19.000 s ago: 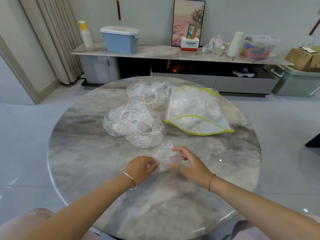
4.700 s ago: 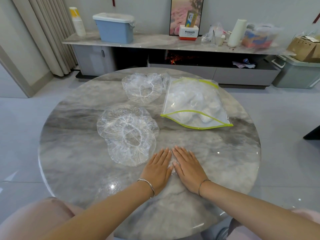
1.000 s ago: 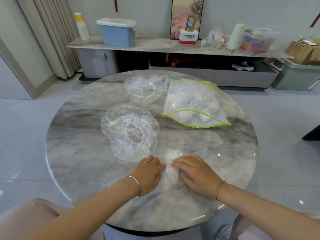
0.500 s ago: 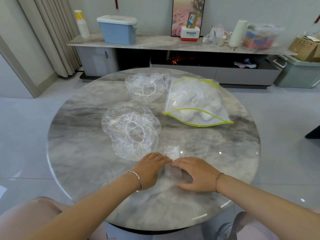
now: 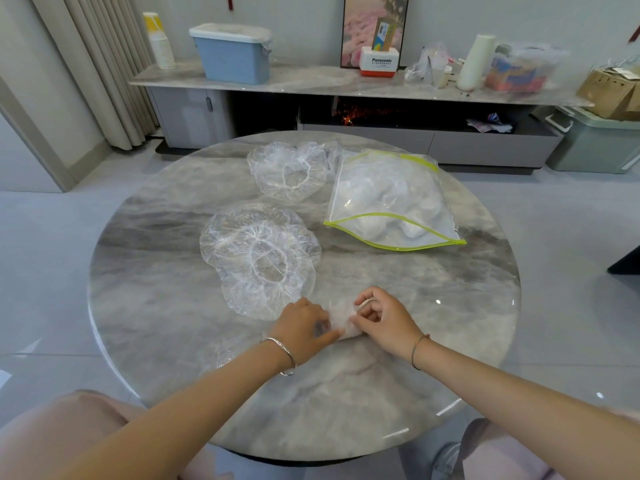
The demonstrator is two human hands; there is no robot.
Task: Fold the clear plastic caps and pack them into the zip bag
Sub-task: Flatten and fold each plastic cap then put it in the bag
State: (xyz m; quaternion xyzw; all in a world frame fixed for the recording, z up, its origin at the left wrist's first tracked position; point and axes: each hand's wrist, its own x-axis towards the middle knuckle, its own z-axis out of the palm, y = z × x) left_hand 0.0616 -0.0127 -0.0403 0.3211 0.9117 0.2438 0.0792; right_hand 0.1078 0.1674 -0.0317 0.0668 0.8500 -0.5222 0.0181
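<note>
Folded cap (image 5: 341, 320) (clear, small) is pinched between left hand (image 5: 303, 329) and right hand (image 5: 388, 322), near the zip bag (image 5: 391, 202).

Silver bangle (image 5: 283, 355) behind left grip (image 5: 304, 329); thin dark cord bracelet (image 5: 416, 351) behind right grip (image 5: 384, 322); pink garment (image 5: 69, 420) over knees.

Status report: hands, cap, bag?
Left-hand grip, right-hand grip pinching folded cap on table. Zip bag mouth open, partly filled. Unfolded caps lie left; path clear.
</note>
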